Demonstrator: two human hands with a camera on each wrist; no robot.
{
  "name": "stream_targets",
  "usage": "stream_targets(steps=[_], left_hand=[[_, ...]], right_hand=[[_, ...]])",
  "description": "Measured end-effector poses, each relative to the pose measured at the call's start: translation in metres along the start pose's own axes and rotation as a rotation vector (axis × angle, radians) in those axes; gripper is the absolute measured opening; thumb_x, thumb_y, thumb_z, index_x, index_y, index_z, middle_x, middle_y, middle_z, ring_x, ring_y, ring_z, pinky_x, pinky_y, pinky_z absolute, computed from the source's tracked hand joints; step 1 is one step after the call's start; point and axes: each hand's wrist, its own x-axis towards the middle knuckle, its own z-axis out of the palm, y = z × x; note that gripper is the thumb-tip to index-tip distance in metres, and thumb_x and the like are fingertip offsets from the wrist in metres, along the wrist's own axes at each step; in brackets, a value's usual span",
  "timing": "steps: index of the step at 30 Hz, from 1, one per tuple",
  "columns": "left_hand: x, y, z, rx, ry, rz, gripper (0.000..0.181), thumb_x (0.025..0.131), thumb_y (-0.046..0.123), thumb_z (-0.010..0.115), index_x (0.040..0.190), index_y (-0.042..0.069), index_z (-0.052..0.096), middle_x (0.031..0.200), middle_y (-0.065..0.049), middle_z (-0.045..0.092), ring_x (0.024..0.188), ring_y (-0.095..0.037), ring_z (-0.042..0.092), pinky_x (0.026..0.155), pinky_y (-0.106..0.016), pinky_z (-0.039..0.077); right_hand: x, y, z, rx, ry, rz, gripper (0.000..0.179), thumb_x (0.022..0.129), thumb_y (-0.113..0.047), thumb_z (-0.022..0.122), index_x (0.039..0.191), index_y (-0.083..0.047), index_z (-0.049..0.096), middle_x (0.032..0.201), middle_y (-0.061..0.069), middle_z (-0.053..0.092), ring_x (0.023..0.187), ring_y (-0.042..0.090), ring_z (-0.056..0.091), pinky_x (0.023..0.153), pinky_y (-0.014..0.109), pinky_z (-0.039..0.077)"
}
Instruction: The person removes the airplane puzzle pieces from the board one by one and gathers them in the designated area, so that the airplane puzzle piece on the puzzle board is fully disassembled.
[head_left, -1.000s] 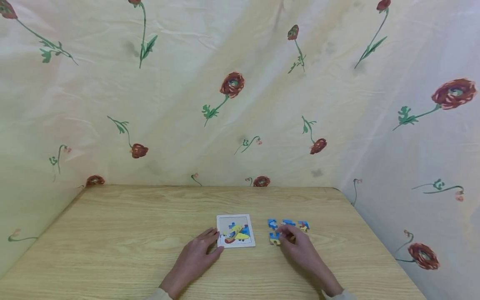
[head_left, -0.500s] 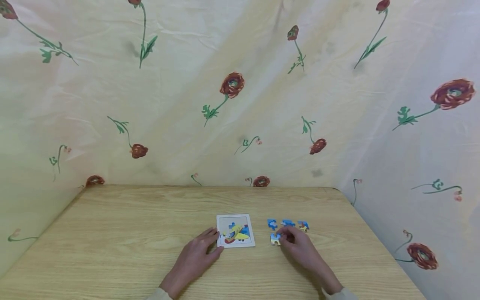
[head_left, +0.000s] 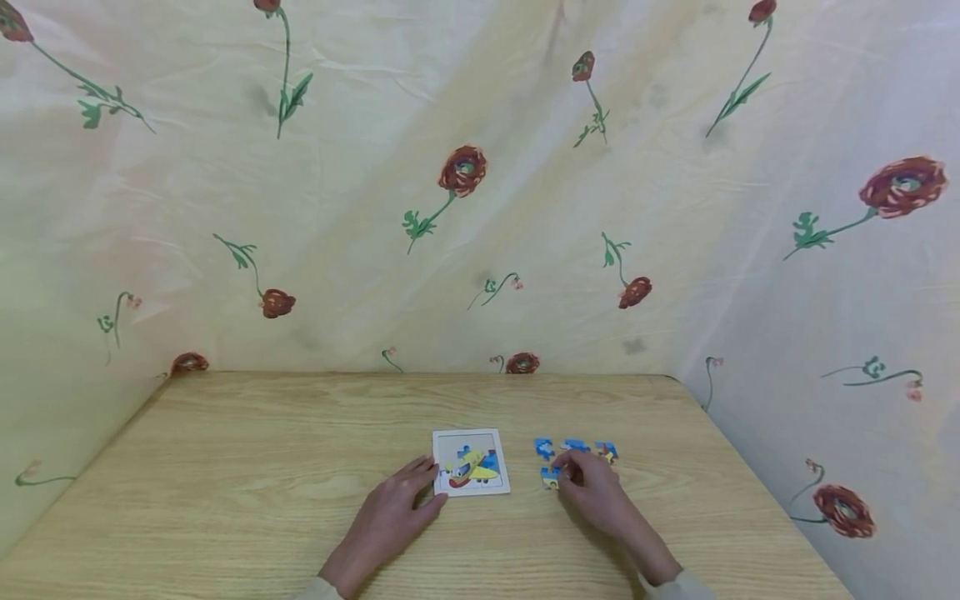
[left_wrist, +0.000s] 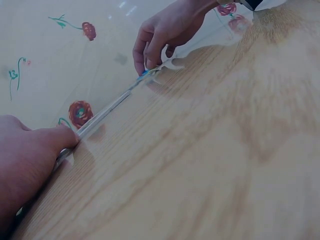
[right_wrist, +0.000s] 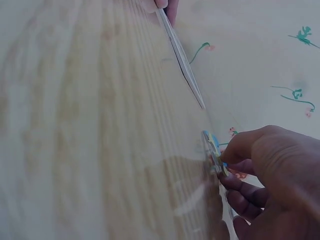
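A square puzzle board (head_left: 472, 490) with a white border lies on the table, a yellow airplane picture partly filled in on it. My left hand (head_left: 395, 508) rests against its left side, fingers along the edge and thumb at the near corner. To the right, my right hand (head_left: 597, 493) pinches a blue and yellow puzzle piece (head_left: 550, 477) by its right side, close over the table. In the right wrist view the thumb and finger meet at that puzzle piece (right_wrist: 214, 146). Beyond the hand lie more puzzle pieces, a blue one (head_left: 543, 448) at the left.
Two further pieces, a blue piece (head_left: 575, 445) and a piece with red and yellow (head_left: 607, 451), sit in a row behind the right hand. The wooden table (head_left: 247, 467) meets a floral cloth (head_left: 337, 208) at its back and sides.
The pinched puzzle piece has tilted, catching the light half a second ago and looking darker now. It has shifted very slightly. The left hand and the board stay in place.
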Motion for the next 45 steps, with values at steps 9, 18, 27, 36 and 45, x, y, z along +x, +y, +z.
stream_targets(steps=[9,18,27,36,45], left_hand=[[0.001,-0.001,0.0,0.005,0.005,0.008,0.046,0.098,0.029,0.072,0.129,-0.004,0.069,0.139,-0.021,0.062,0.132,-0.036,0.057,0.103,-0.054,0.05],[0.003,0.0,-0.001,0.002,0.002,0.008,0.046,0.099,0.029,0.072,0.13,-0.004,0.069,0.14,-0.021,0.061,0.132,-0.037,0.056,0.103,-0.055,0.05],[0.001,0.0,-0.001,0.003,-0.005,0.003,0.046,0.098,0.029,0.072,0.13,-0.004,0.069,0.141,-0.021,0.061,0.133,-0.037,0.056,0.103,-0.055,0.05],[0.001,0.002,-0.001,0.004,-0.004,0.003,0.047,0.098,0.029,0.072,0.13,-0.005,0.068,0.141,-0.021,0.061,0.133,-0.036,0.056,0.104,-0.055,0.049],[0.0,0.001,-0.001,0.003,0.0,0.008,0.047,0.098,0.029,0.072,0.13,-0.005,0.069,0.14,-0.02,0.062,0.132,-0.035,0.057,0.104,-0.054,0.05]], right_hand=[[0.004,0.003,0.001,-0.097,0.021,-0.036,0.017,0.088,0.005,0.07,0.102,-0.005,0.07,0.084,-0.001,0.056,0.082,0.019,0.049,0.11,0.063,0.034],[0.003,0.003,0.0,-0.138,0.03,-0.019,0.016,0.086,0.004,0.07,0.099,-0.006,0.07,0.095,0.004,0.061,0.1,0.03,0.053,0.105,0.078,0.027],[0.0,0.01,0.005,-0.106,0.056,-0.071,0.017,0.089,0.005,0.069,0.102,-0.005,0.07,0.097,0.004,0.063,0.099,0.028,0.055,0.111,0.07,0.025],[0.002,0.008,0.01,-0.076,0.185,-0.202,0.02,0.087,0.006,0.073,0.104,-0.003,0.071,0.093,0.003,0.065,0.094,0.023,0.051,0.083,0.042,0.036],[0.013,-0.017,0.029,-0.039,0.125,-0.229,0.016,0.09,0.004,0.071,0.103,-0.004,0.07,0.091,-0.002,0.06,0.094,0.02,0.049,0.082,0.04,0.04]])
